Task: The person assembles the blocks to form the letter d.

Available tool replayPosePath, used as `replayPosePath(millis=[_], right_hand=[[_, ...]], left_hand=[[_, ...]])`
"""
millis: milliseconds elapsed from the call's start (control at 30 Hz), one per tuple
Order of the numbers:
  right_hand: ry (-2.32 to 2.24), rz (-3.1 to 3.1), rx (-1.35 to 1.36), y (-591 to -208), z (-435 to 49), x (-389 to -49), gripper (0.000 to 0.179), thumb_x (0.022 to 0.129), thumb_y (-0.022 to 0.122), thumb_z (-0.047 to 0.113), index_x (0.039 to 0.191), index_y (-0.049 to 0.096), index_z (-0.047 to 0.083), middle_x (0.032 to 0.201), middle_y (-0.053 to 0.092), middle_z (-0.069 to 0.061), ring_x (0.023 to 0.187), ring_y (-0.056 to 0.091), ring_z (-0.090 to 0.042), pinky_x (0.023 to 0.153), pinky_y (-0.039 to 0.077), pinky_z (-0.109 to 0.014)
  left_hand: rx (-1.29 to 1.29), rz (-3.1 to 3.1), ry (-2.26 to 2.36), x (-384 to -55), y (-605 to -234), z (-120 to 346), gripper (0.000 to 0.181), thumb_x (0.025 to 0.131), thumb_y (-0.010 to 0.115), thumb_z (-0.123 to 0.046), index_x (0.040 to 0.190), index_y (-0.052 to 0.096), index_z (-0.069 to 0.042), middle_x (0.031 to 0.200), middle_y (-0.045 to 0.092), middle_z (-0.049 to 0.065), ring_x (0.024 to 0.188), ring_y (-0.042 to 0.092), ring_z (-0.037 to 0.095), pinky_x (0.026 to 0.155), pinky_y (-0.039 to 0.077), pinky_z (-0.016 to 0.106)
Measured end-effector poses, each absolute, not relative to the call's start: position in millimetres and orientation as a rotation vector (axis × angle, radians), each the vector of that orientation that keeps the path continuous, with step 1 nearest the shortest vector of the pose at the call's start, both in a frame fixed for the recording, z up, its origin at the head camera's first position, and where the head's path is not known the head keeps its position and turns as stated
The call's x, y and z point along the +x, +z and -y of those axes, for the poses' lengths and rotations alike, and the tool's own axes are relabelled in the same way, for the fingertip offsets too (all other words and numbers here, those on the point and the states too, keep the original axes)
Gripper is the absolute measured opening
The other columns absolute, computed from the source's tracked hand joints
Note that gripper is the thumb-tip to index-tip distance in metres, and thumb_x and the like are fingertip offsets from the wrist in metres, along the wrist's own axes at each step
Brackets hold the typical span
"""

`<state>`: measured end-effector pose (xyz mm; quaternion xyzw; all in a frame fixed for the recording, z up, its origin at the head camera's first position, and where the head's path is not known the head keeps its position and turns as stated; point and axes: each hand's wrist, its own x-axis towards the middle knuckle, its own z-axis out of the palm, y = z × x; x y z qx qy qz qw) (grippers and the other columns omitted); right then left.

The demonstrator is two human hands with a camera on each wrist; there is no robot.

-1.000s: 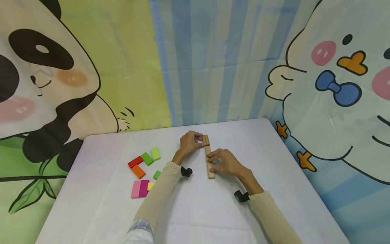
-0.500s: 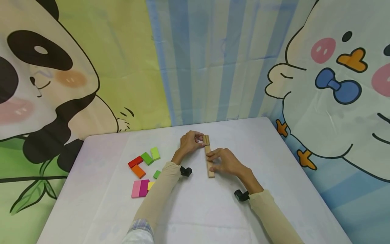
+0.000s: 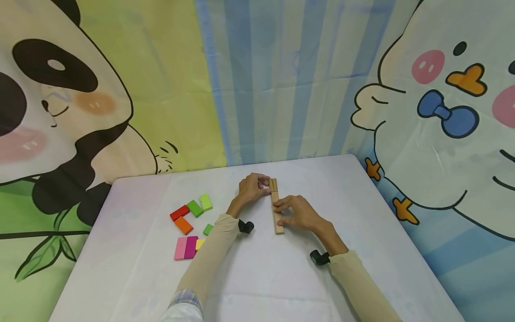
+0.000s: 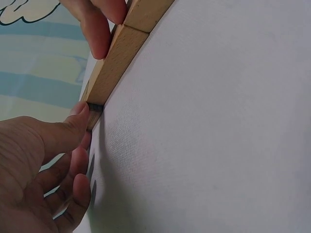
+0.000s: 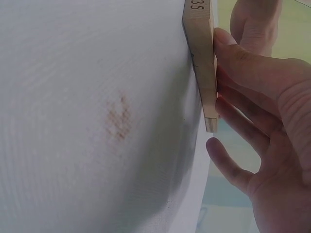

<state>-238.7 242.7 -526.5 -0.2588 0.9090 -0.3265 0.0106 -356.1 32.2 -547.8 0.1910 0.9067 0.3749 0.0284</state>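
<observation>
Plain wooden blocks lie end to end in a narrow row [image 3: 276,210] on the white table. At its far end, the left hand [image 3: 250,187] pinches a small wooden block [image 3: 273,184] with thumb and fingers; in the left wrist view its thumb [image 4: 77,116] touches that end. The right hand [image 3: 299,214] holds the nearer part of the row, fingertips at its upper edge. A wooden block [image 5: 199,43] with a printed "35" shows in the right wrist view beside the right thumb [image 5: 228,41]. Fingers partly hide the blocks' sides.
Left of the hands lie coloured blocks: red [image 3: 179,212], orange [image 3: 183,225], green [image 3: 195,208], light green [image 3: 205,202], pink [image 3: 180,248] and magenta [image 3: 191,247]. The left sleeve [image 3: 209,257] partly covers a yellow block [image 3: 199,243]. A cartoon-printed cloth [image 3: 265,89] hangs behind the table.
The dark gap between the far small block and the rest of the row has closed up. Both hands have stayed nearly in place.
</observation>
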Motion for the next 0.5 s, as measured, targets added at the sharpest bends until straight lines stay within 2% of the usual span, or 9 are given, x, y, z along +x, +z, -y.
replayPosePath(millis=[500], right_hand=[[-0.965,-2.840,-0.794,-526.1,-243.2,-238.8,0.042,0.082,0.097,0.018,0.119,0.083,0.004,0.138,0.077,-0.008,0.133,0.071,-0.033,0.116,0.052,-0.055]], left_hand=[[0.597,-2.821,1.115,-355.7,-547.7,-32.6,0.042,0.090,0.092,-0.026,0.129,0.081,-0.015,0.106,0.084,-0.004,0.086,0.070,0.013,0.074,0.046,0.029]])
